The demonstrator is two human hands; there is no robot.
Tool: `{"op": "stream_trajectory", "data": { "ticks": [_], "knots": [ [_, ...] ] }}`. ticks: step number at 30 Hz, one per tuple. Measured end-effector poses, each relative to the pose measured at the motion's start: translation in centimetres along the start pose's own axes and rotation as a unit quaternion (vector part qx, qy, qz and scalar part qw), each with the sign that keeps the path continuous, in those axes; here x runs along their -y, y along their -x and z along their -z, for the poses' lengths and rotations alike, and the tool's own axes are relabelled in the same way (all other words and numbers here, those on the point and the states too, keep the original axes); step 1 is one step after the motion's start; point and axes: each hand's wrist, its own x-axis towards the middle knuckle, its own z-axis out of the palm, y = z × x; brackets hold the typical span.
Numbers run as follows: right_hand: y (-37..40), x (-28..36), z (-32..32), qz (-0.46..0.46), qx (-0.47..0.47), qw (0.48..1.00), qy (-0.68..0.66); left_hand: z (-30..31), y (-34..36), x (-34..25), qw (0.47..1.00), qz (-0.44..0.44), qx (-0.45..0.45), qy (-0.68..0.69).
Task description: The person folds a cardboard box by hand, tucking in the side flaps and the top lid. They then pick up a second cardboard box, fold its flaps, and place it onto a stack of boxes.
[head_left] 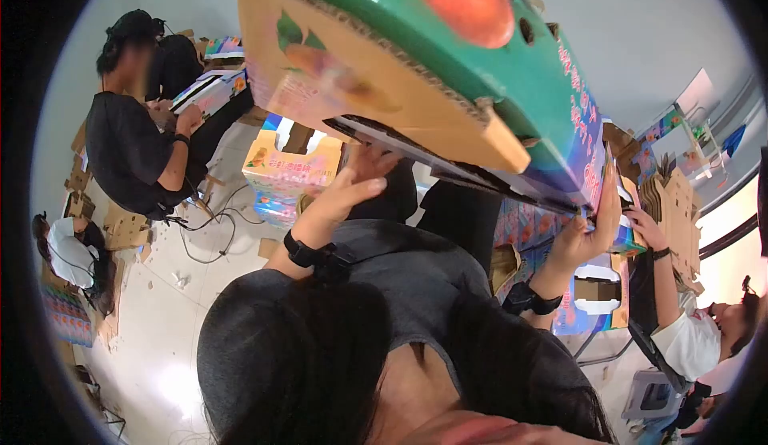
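Observation:
A large green, purple and orange printed cardboard box [480,77] fills the upper middle of the view, tilted and close to the camera. Along its lower edge runs a dark slot. My left hand [352,185] is under the box's near left side, palm up with fingers spread, the fingertips at the slot. At the box's lower right corner, my right hand [592,221] presses its edge, fingers pointing up along the side. Both wrists wear black bands.
An orange and purple box [294,163] stands behind my left hand, another box [572,317] below my right. Co-workers sit at left [132,133] and right [704,333]. Flattened cardboard [676,213] is stacked at right; cables [216,219] lie on the floor.

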Motion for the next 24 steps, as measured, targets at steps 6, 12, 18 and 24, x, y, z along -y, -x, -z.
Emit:
{"op": "stream_trajectory", "data": {
  "ticks": [6,12,18,24],
  "knots": [
    [1.5,-1.2,-2.1,-0.103,0.047,0.988,-0.107,0.4,0.3,-1.4,0.997,-0.015,-0.064,-0.05],
    [6.2,-4.1,-3.9,-0.275,0.094,0.94,-0.178,-2.3,-0.3,-3.5,0.98,-0.031,-0.11,-0.164],
    [9.2,-7.3,-3.8,-0.405,0.157,0.893,-0.12,-3.4,-0.3,-4.2,0.951,-0.138,-0.06,-0.272],
    [9.3,-4.7,-6.1,-0.295,0.058,0.919,-0.254,-4.4,-0.2,-4.1,0.79,-0.176,-0.005,-0.587]
  ]
}}
